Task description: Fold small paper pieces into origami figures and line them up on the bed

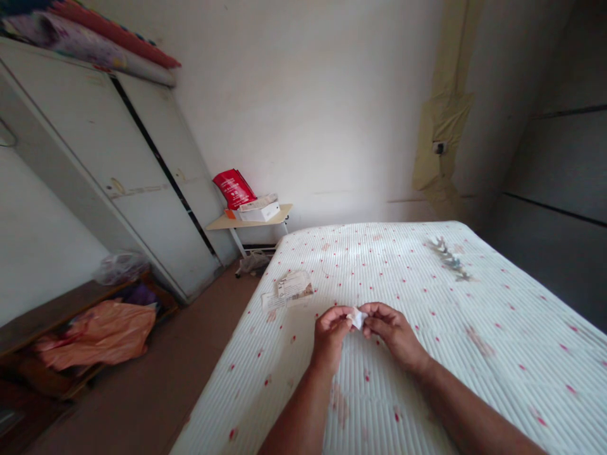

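Observation:
A small crumpled white piece, perhaps paper (pixel 356 318), is pinched between my two hands over the bed. My left hand (pixel 332 330) grips its left side with thumb and fingertips. On the other side, the thumb and forefinger of my right hand (pixel 389 328) close on its right edge. Beneath both hands lies a white ribbed bed cover (pixel 379 392) with small red spots. Beyond my left hand, printed paper scraps (pixel 294 287) lie flat on the cover. Farther off at the right is a row of small grey, bird-like shapes (pixel 448 259), too blurred to identify.
At the back left, a small table (pixel 279 217) bears a red bag (pixel 234 188) and a white box (pixel 260 212). A pale cupboard (pixel 147 189) stands at the left. Near it, orange plastic (pixel 107 332) lies on a low shelf. The bed's left edge borders the brown floor.

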Demonstrator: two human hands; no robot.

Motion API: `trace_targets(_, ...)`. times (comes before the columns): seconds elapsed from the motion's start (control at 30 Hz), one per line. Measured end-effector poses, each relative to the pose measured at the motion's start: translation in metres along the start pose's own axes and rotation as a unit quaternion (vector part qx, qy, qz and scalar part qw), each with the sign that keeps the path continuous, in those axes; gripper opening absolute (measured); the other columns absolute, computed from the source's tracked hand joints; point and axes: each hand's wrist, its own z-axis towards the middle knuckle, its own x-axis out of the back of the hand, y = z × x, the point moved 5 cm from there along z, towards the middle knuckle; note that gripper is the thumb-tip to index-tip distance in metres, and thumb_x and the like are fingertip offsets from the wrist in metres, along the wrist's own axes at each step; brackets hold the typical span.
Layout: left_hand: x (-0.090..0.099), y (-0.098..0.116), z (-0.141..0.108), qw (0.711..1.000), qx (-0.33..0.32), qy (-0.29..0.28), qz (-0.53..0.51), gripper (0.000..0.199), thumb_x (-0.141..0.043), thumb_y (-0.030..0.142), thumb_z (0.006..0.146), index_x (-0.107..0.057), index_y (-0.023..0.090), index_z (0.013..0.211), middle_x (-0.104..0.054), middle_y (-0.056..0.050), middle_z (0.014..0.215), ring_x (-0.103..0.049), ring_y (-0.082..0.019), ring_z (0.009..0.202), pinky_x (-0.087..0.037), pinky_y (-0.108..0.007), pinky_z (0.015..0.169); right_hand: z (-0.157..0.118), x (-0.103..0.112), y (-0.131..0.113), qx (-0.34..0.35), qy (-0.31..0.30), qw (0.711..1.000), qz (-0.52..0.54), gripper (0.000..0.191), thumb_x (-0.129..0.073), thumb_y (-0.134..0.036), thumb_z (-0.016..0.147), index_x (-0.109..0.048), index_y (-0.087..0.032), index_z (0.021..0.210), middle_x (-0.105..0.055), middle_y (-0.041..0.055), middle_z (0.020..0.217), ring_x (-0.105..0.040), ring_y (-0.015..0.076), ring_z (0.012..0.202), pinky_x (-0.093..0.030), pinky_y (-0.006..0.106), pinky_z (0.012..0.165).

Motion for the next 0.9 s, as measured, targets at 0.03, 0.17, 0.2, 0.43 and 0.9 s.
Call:
trace_targets(0.03, 0.0, -0.0001, 0.0001, 1.0, 0.0, 0.0, 0.0, 0.016, -0.061, 0.018, 0.067, -0.065, 0.012, 0.081, -0.064, -0.003, 0.071, -0.053, -0.011, 0.062, -0.041, -0.024, 0.062, 0.0002, -0.0007, -0.0009, 0.003, -0.003, 1.0, -0.004, 0.021, -0.059, -0.031, 0.074, -0.063, -0.017, 0.089, -0.062, 0.0017, 0.069, -0.053, 0.0127, 0.061, -0.041, 0.026, 0.061)
trace_targets(0.17, 0.0004, 0.0001, -0.0004, 1.0, 0.0, 0.003, 0.003, 0.017, -0.061, 0.019, 0.066, -0.065, 0.012, 0.082, -0.064, -0.003, 0.07, -0.053, -0.011, 0.061, -0.041, -0.024, 0.062, 0.0012, -0.0021, -0.0028, 0.008, -0.01, 1.0, -0.011, 0.018, -0.059, -0.03, 0.074, -0.063, -0.017, 0.085, -0.061, 0.0017, 0.068, -0.052, 0.0122, 0.06, -0.04, 0.026, 0.06)
trace_targets(0.2, 0.0003, 0.0004, -0.0006, 1.0, 0.002, 0.004, 0.004, 0.018, -0.062, 0.019, 0.066, -0.065, 0.012, 0.082, -0.064, -0.003, 0.07, -0.053, -0.011, 0.061, -0.041, -0.024, 0.062, 0.0014, -0.0019, -0.0026, 0.008, -0.01, 1.0, -0.013, 0.018, -0.059, -0.03, 0.074, -0.063, -0.016, 0.085, -0.061, 0.0019, 0.068, -0.052, 0.0121, 0.06, -0.04, 0.026, 0.06)
trace_targets(0.43, -0.0001, 0.0018, -0.0014, 1.0, 0.012, 0.02, 0.004, 0.021, -0.064, 0.024, 0.063, -0.065, 0.012, 0.08, -0.063, -0.004, 0.067, -0.053, -0.012, 0.06, -0.041, -0.025, 0.062, 0.0005, -0.0013, -0.0012, 0.011, -0.016, 1.0, -0.001, 0.02, -0.057, -0.029, 0.077, -0.063, -0.016, 0.09, -0.061, 0.0023, 0.069, -0.053, 0.0129, 0.062, -0.041, 0.026, 0.062)
trace_targets(0.9, -0.0038, 0.0055, -0.001, 0.999, 0.016, -0.002, -0.044, 0.022, -0.065, 0.025, 0.064, -0.065, 0.011, 0.081, -0.063, -0.005, 0.071, -0.052, -0.012, 0.061, -0.04, -0.026, 0.061, 0.0009, -0.002, -0.0016, 0.01, -0.027, 0.999, -0.015, 0.024, -0.058, -0.034, 0.077, -0.063, -0.016, 0.093, -0.06, 0.002, 0.069, -0.053, 0.0136, 0.064, -0.041, 0.027, 0.064)
